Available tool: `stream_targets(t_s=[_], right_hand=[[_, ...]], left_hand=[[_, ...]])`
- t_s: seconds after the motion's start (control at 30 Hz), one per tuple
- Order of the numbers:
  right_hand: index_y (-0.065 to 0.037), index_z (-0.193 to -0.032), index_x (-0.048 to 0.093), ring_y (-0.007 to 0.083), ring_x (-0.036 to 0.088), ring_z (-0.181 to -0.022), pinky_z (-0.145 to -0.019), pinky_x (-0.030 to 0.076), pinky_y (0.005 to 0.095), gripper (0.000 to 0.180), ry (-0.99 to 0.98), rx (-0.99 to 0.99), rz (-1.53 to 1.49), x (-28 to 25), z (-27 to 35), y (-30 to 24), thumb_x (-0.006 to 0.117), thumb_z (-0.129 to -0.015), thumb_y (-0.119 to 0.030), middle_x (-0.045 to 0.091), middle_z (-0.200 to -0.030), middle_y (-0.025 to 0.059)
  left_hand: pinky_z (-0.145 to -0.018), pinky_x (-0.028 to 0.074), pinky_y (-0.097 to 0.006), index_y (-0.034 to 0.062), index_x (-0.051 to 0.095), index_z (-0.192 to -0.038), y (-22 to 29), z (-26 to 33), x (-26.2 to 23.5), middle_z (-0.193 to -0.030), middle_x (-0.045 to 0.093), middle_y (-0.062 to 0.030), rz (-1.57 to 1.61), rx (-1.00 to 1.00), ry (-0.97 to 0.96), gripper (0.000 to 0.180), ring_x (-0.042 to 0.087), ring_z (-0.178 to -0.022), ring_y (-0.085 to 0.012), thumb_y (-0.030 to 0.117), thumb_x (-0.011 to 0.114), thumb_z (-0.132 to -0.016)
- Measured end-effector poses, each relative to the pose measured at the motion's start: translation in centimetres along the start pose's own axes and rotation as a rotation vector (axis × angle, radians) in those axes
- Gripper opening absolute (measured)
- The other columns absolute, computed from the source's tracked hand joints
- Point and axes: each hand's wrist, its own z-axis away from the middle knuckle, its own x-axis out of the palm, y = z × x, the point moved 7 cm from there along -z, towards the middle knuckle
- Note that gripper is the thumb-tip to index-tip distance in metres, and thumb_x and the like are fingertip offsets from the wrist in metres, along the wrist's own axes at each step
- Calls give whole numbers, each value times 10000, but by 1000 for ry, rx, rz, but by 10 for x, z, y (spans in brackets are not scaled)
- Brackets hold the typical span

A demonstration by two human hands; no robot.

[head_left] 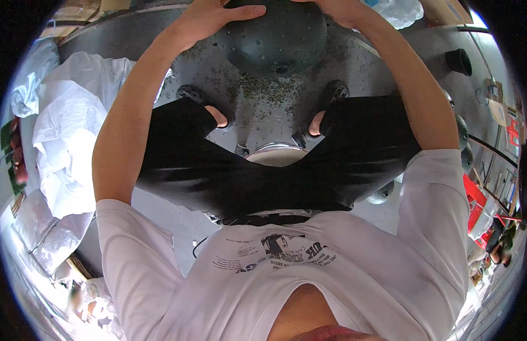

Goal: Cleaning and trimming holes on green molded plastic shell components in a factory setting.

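A large dark grey-green ball (275, 42) with small pits and holes over its surface is at the top middle, in front of my feet. My left hand (226, 14) is on its upper left side, the thumb stretched across the top of it. Against its upper right side is my right hand (338, 10). Most fingers of both hands are cut off by the upper edge of the picture. The ball sits between the two hands, and whether it rests on the floor is hard to tell.
Green bits (269, 94) are scattered on the grey floor below the ball. White plastic bags (70, 136) are heaped at my left. A black pot (458, 61) stands at the right. Another pitted ball (381, 194) lies beside my right leg. A round stool (277, 156) shows between my legs.
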Motion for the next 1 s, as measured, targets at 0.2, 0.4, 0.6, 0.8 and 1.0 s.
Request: stream_targets(t_s=[0.2,0.4,0.6,0.8,1.0], right_hand=[[37,-862,742,198,644,-715,-683,518,359,367,-80,-18,23,1,0,-1,713,-954,-317,701,-818,103],[52,-893,754,198,659,-749,-702,527,351,373,-90,-3,-89,2,0,-2,710,-957,-313,720,-863,111],[72,-997,743,223,674,-825,-779,533,383,365,-111,-40,-261,3,-3,-18,718,-945,-288,725,-943,138],[62,-1171,694,275,668,-1003,-905,511,386,423,-166,79,17,-1,-6,-6,672,-966,-308,713,-1110,155],[-39,-1128,725,166,653,-898,-855,486,324,469,-190,-41,544,12,-13,28,667,-955,-471,712,-957,48]], left_hand=[[-750,501,-324,-75,659,-1118,9,4,-4,-978,686,-125,-125,-67,45,601,642,-858,-200,426,828,-831],[-758,504,-325,-70,671,-1103,6,3,-2,-974,687,-118,-1,-112,-2,569,644,-865,-198,411,821,-840],[-805,510,-322,-90,622,-1196,24,1,-15,-1059,678,-118,78,87,37,613,642,-921,-208,379,816,-853],[-940,498,-376,-91,480,-1366,0,-1,-18,-1142,657,-147,-93,-8,204,816,623,-1076,-238,377,853,-811],[-1014,455,-362,42,556,-1379,-37,-15,11,-1253,654,-104,-254,122,-14,702,613,-1144,-229,313,854,-805]])
